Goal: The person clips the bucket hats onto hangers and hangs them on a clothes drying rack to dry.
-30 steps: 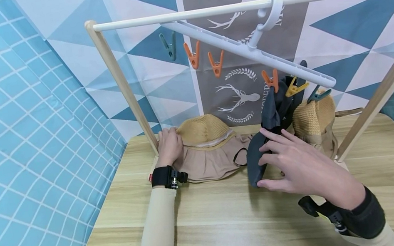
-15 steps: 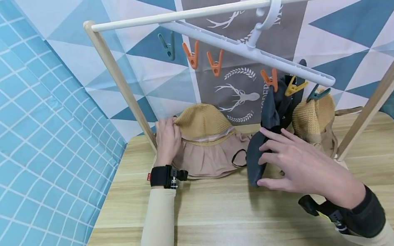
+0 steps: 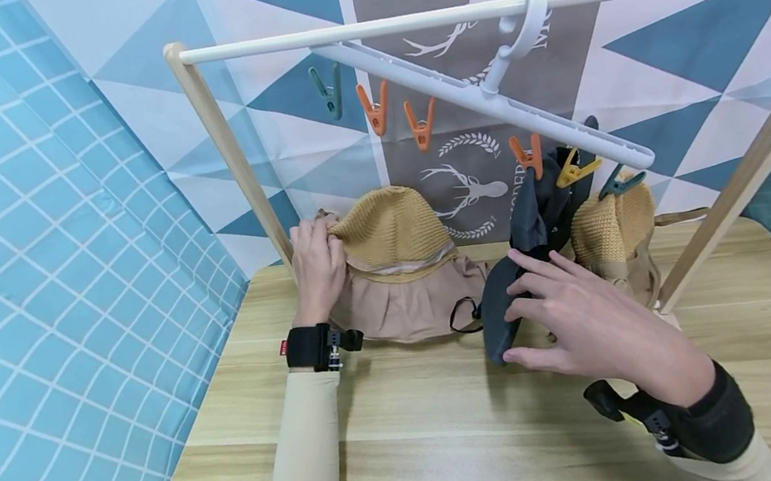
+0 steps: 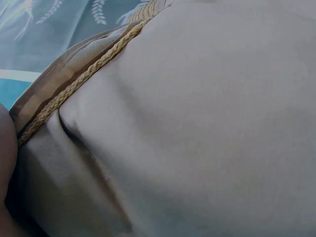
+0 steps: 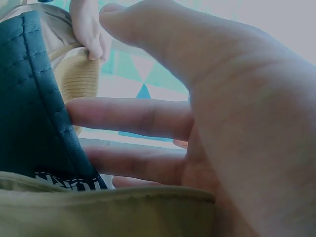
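My left hand (image 3: pixel 319 270) grips the left edge of a sun hat (image 3: pixel 404 299) with a straw-coloured knit crown and a tan pleated brim. Its fabric (image 4: pixel 207 123) and braided trim fill most of the left wrist view. The hat stands against the back wall, lower edge near the table. A dark cap (image 3: pixel 498 313) hangs to its right from clips on a tilted white hanger (image 3: pixel 484 101). My right hand (image 3: pixel 600 325) is spread beside the cap; in the right wrist view, straight fingers (image 5: pixel 131 117) reach its dark stitched edge (image 5: pixel 34 98).
A second straw-and-tan hat (image 3: pixel 600 243) hangs under a teal clip (image 3: pixel 620 183) at right. Left of it, an orange clip (image 3: pixel 528 159) and a yellow clip (image 3: pixel 577 168) hold the cap. The hanger hooks over a white rail (image 3: pixel 356 31) between wooden posts (image 3: pixel 232 147).
My left hand has raised the sun hat's crown and shifted slightly left and up with its edge. The right hand and the dark cap stay nearly where they were.
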`<move>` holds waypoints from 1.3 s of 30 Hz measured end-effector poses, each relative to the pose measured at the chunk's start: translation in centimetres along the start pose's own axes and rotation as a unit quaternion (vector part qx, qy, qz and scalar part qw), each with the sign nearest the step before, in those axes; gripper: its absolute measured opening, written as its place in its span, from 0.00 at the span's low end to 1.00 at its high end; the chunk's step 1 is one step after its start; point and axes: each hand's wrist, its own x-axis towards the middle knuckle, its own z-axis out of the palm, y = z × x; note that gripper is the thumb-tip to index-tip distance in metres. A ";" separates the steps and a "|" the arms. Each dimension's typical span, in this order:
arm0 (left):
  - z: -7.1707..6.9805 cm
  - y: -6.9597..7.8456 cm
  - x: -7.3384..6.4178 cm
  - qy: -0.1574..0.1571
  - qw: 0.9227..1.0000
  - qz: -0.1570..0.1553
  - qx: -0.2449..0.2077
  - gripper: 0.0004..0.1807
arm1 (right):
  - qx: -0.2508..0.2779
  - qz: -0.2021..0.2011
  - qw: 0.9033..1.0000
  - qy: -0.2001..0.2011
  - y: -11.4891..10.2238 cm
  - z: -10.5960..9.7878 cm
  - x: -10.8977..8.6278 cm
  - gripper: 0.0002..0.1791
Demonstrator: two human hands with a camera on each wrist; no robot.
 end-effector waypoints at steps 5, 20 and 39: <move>-1.3 1.4 0.5 0.019 0.999 0.027 0.014 0.20 | 0.002 -0.001 1.000 0.000 0.0 0.0 0.0 0.19; -5.5 2.0 1.6 0.079 0.995 0.052 -0.028 0.19 | 0.001 -0.006 1.000 0.008 0.2 -0.1 0.0 0.15; -7.9 3.1 1.6 0.097 0.987 0.007 -0.130 0.18 | -0.006 0.004 0.999 0.043 -0.1 -0.1 0.3 0.37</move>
